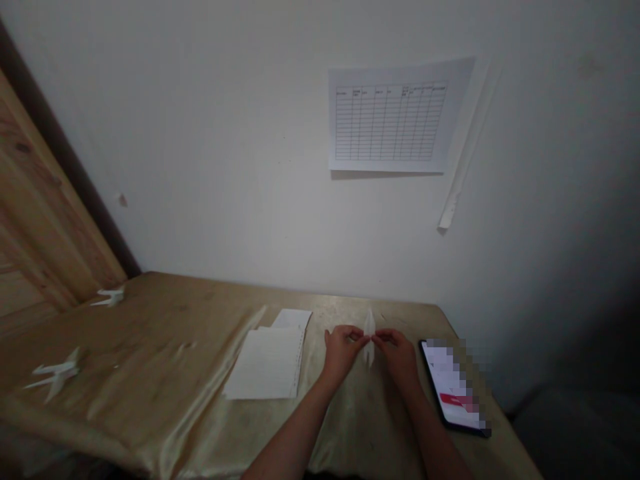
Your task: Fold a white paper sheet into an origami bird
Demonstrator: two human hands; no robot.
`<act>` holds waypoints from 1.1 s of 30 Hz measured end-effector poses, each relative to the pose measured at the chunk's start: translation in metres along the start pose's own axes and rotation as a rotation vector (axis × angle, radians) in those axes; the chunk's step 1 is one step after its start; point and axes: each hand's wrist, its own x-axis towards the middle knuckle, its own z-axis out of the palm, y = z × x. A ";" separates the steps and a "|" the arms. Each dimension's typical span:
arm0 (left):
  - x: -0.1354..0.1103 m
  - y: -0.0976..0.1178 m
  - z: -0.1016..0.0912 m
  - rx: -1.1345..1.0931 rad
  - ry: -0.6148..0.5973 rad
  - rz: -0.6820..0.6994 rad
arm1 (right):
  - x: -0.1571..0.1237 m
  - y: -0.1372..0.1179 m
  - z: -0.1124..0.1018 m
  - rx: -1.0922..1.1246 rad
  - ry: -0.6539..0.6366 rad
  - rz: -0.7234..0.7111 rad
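A narrow folded piece of white paper (369, 325), pointed at its top and bottom ends, stands between my two hands. My left hand (344, 347) pinches its left side between thumb and fingers. From the other side my right hand (398, 353) pinches it too, and the fingertips of both hands nearly meet at its middle. The fingers cover the centre of the paper. To the left of my left hand lies a stack of lined paper sheets (267, 363), with another white sheet partly under its far edge.
Two folded paper figures, one nearer (57, 375) and one farther (110, 295), sit at the table's left. A phone (450, 387) with a lit screen lies right of my right hand. The cloth-covered table (165, 353) meets a wall bearing a printed chart (390, 123).
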 end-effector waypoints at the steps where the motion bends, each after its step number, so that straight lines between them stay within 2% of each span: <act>1: 0.000 0.001 -0.001 0.009 -0.005 -0.010 | 0.000 0.000 0.000 -0.002 -0.004 -0.004; 6: 0.001 0.002 -0.003 0.059 -0.064 -0.019 | 0.001 0.005 0.000 -0.043 0.002 -0.033; 13: 0.000 -0.001 -0.001 0.147 0.005 0.008 | 0.003 0.013 -0.001 -0.141 -0.034 -0.086; 23: 0.001 -0.002 0.002 0.252 -0.030 -0.039 | -0.002 0.011 0.004 -0.468 -0.011 -0.117; 33: -0.004 -0.003 0.004 0.412 -0.066 0.001 | -0.008 0.011 0.004 -0.676 -0.083 -0.145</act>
